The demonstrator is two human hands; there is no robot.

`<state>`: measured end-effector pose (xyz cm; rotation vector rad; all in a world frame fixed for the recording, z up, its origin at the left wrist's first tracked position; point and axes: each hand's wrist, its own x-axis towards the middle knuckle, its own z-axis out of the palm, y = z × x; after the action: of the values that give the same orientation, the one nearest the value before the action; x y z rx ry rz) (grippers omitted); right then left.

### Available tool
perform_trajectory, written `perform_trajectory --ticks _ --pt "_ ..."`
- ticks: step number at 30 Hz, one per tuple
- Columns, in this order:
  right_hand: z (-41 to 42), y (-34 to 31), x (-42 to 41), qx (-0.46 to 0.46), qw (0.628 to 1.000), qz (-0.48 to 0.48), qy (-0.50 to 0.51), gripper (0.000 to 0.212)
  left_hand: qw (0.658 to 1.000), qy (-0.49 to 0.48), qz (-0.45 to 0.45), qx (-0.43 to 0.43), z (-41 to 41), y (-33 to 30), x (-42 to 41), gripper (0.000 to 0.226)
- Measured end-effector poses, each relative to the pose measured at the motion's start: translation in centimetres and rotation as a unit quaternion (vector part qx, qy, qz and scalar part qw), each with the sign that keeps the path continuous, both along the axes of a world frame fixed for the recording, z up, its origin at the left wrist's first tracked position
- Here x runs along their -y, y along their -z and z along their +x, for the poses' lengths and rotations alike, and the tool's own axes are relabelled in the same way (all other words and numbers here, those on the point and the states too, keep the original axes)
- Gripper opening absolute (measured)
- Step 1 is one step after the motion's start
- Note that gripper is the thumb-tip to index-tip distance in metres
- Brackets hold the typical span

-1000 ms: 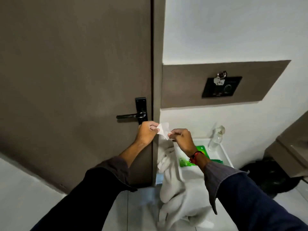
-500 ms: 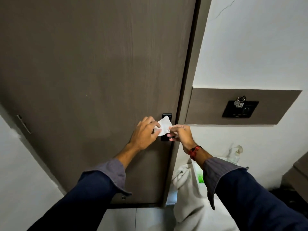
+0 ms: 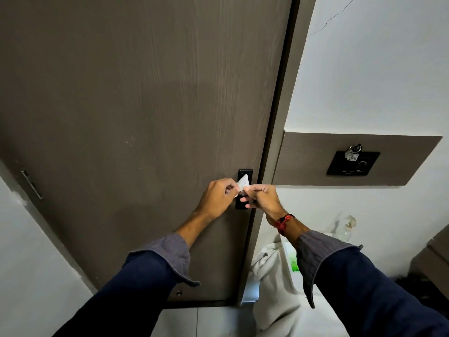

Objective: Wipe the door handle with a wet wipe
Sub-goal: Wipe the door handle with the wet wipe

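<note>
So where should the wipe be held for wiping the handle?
Keep the lower edge of the wipe, pinched from both sides by the left hand and right hand. Its free corner points up at the handle plate, leaving that part to press on.

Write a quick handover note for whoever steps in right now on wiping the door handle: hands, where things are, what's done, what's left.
Left hand: pinching one edge of the wet wipe.
Right hand: pinching the other edge; both hold it in front of the black handle plate on the door.
The lever itself is hidden behind the hands.
Done: wipe is out and at the handle.
Left: whether wiping has begun cannot be told; wipe the lever and plate.
</note>
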<state>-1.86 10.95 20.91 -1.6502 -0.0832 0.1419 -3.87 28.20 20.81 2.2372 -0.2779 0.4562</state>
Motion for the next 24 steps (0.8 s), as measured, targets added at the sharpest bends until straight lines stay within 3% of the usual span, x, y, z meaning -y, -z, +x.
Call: perform_trajectory --ticks 4,9,15,19,24 --pt "1.1 0.2 0.5 0.007 1.000 -0.004 -0.006 0.021 0.982 -0.040 -0.176 -0.050 1.0 -0.1 0.5 0.009" --pt "2.8 0.4 0.9 0.005 1.000 -0.012 0.009 0.027 0.961 -0.137 -0.238 -0.043 2.5 -0.2 0.3 0.012" --pt "4.8 2.0 1.9 0.064 0.981 -0.173 0.052 0.024 0.970 -0.209 -0.105 -0.072 4.0 0.9 -1.0 0.019" --pt "5.1 3.5 2.7 0.102 0.934 -0.342 0.033 0.021 0.966 -0.231 -0.008 -0.116 3.9 3.0 -1.1 0.025" --pt "5.4 4.5 2.6 0.138 0.888 -0.438 0.016 0.025 0.960 -0.200 0.161 -0.112 3.2 4.8 -0.7 0.017"
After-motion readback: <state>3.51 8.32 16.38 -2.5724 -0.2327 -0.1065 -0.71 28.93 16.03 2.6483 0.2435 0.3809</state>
